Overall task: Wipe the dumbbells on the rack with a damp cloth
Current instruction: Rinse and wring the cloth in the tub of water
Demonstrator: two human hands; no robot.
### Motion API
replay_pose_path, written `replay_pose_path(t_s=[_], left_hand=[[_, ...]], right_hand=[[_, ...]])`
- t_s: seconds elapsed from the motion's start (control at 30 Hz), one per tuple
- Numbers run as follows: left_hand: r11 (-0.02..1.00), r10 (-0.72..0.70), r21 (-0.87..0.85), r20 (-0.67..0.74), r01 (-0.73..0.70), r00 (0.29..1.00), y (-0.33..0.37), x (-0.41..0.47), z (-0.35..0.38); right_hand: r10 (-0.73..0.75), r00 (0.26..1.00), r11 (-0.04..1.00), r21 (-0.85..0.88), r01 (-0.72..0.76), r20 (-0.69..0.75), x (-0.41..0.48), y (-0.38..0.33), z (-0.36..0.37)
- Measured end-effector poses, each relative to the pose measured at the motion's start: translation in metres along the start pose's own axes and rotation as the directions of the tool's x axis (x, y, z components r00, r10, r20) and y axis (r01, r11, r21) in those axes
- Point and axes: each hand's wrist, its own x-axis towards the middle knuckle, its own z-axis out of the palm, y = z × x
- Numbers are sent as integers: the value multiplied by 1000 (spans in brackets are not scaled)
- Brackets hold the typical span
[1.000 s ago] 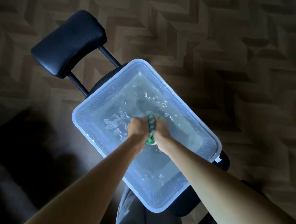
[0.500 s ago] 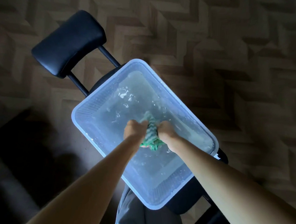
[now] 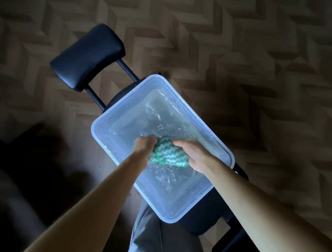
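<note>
A green and white zigzag cloth [image 3: 168, 155] is held between both hands over a clear plastic tub [image 3: 103, 138] of rippling water. My left hand [image 3: 144, 147] grips the cloth's left end. My right hand [image 3: 192, 155] holds its right side, fingers laid along the fabric's far edge. The cloth is spread wider than a wad and sits at the water's surface. No dumbbells or rack are in view.
The tub rests on a black padded seat [image 3: 203, 219] with a black padded rest [image 3: 87, 54] on two bars beyond it. A grey trouser leg [image 3: 159, 238] shows below. Brown herringbone floor [image 3: 255, 60] surrounds it; the left side is in dark shadow.
The cloth has gone from a tight twisted wad between my fists to a wider, opened shape. My hands have moved apart, and the water is rippling.
</note>
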Motion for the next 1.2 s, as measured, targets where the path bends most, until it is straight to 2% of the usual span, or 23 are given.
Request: replay_pose_path(t_s=[0.1, 0.23, 0.3, 0.43, 0.53, 0.57, 0.67, 0.8, 0.87, 0.93, 1.0, 1.1, 1.17, 1.2], left_hand=[[989, 70, -130, 7, -69, 997, 11, -17, -8], [958, 246, -182, 120, -222, 962, 17, -38, -18], [947, 321, -41, 149, -319, 935, 20, -47, -23], [828, 453, 351, 42, -438, 890, 25, -56, -26], [793, 509, 398, -17, -461, 861, 29, -61, -23], [790, 530, 383, -34, -478, 848, 28, -61, -23], [869, 483, 207, -160, -450, 861, 23, -53, -25], [913, 376, -90, -196, -399, 906, 25, -38, -23], [889, 260, -351, -140, -294, 955, 31, -36, -19], [799, 188, -580, -10, -159, 982, 35, -38, -14], [754, 182, -652, 96, -76, 979, 37, -40, -11], [867, 191, -492, 182, -79, 965, 35, -44, -13], [959, 222, -232, 250, -164, 943, 32, -45, -23], [967, 250, -111, 267, -228, 931, 29, -45, -29]], right_hand=[[-99, 995, 991, 96, 96, 28, -13, -12, 2], [-206, 975, 967, 135, 216, -82, -28, -26, 10], [-251, 963, 954, 143, 263, -95, -33, -28, 14], [-378, 915, 922, 38, 386, -144, -41, -26, 24], [-372, 917, 914, 117, 389, -146, -44, -25, 34], [-375, 917, 918, 86, 388, -136, -44, -27, 37], [-374, 926, 926, -75, 370, -47, -48, -31, 39], [-270, 948, 956, -72, 285, 170, -50, -33, 33], [-204, 931, 962, -115, 248, 301, -45, -31, 29], [-141, 883, 986, -19, 167, 447, -43, -30, 29], [-147, 831, 989, 59, 137, 537, -40, -27, 29], [-198, 839, 979, 152, 138, 507, -40, -24, 31], [-192, 856, 962, 266, 66, 481, -37, -26, 29], [-179, 862, 950, 311, 27, 475, -36, -28, 26]])
